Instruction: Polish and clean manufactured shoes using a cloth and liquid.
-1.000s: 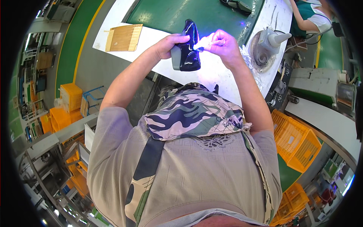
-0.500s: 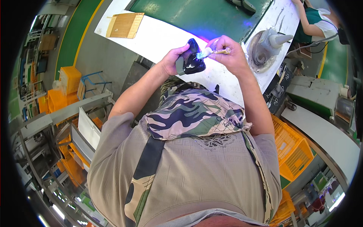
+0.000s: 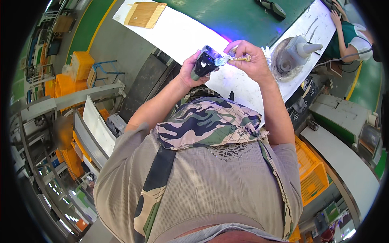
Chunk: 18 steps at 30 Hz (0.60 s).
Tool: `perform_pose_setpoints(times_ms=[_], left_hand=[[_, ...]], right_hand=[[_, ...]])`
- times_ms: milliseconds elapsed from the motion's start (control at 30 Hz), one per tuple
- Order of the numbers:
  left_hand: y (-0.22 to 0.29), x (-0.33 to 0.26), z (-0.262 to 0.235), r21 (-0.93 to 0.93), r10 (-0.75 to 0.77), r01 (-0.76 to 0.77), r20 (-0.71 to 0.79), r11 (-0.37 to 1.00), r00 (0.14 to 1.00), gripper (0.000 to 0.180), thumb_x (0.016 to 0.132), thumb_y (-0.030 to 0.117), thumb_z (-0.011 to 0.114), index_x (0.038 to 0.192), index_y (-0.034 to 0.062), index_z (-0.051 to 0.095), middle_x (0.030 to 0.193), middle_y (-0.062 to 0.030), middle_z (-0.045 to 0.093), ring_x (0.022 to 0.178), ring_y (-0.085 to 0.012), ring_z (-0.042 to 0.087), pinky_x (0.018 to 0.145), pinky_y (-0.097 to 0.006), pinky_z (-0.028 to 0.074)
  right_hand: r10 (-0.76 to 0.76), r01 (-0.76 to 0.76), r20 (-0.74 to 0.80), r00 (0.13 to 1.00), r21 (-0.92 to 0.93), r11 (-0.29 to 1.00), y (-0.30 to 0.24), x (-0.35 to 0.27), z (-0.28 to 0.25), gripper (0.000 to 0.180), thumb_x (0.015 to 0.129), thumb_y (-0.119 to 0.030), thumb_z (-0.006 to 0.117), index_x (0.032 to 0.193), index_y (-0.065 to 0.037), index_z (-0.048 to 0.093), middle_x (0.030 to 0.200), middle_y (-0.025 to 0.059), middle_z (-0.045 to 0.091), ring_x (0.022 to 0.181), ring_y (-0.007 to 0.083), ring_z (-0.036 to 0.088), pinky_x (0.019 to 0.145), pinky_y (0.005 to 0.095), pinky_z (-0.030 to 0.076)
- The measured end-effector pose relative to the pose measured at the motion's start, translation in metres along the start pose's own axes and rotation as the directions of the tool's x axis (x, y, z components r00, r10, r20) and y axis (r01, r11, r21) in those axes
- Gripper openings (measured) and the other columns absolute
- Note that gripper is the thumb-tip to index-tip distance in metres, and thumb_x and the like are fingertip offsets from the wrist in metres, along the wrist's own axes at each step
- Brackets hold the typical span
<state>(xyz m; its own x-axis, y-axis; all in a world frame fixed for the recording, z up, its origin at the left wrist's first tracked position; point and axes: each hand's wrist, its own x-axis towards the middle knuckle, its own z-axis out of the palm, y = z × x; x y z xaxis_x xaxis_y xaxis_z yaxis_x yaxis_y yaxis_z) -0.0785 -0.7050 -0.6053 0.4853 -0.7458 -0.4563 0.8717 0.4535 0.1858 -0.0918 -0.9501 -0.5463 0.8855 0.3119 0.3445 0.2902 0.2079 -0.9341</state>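
Hands: two. The left hand is curled around one black shoe, thumb along its near side. The right hand pinches one brush between thumb and fingers, its pale head against the shoe's right side.

Also counted: one bottle in one dish, right of the right hand; one cardboard, beyond and left of the left hand, on the desk; one second shoe, well beyond the right hand, on the green surface.

Against one second earlier: the held shoe then showed its full length, grey sole along its left; now it appears foreshortened, sole toward the lower left. The brush handle, then lost in glare, is visible.
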Motion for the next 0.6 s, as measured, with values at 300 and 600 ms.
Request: perform_pose_setpoints(times_ms=[300,600], left_hand=[[0.009,-0.022,-0.016,-0.130,0.199,-0.188,0.074,0.974,0.977,0.052,0.095,0.054,0.041,0.120,0.0127,0.061,0.099,-0.0245,0.067,0.059,-0.0241,0.064,0.045,-0.027,0.041],[0.029,-0.073,-0.045,-0.206,0.337,-0.323,0.038,0.924,0.941,0.058,0.092,0.055,0.043,0.123,0.0082,0.059,0.097,-0.0201,0.068,0.061,-0.0249,0.064,0.042,-0.030,0.045]], right_hand=[[0.059,-0.059,-0.003,0.998,0.055,0.997,0.014,0.026,0.025,0.027,0.076,0.001,0.075,0.075,-0.008,0.050,0.099,0.0110,0.063,0.090,0.0138,0.056,0.075,0.0273,0.045],[0.018,-0.015,0.041,0.999,-0.057,0.998,0.028,0.065,0.087,0.027,0.073,0.002,0.075,0.079,-0.006,0.050,0.097,0.0143,0.064,0.093,0.0184,0.059,0.076,0.0299,0.047]])
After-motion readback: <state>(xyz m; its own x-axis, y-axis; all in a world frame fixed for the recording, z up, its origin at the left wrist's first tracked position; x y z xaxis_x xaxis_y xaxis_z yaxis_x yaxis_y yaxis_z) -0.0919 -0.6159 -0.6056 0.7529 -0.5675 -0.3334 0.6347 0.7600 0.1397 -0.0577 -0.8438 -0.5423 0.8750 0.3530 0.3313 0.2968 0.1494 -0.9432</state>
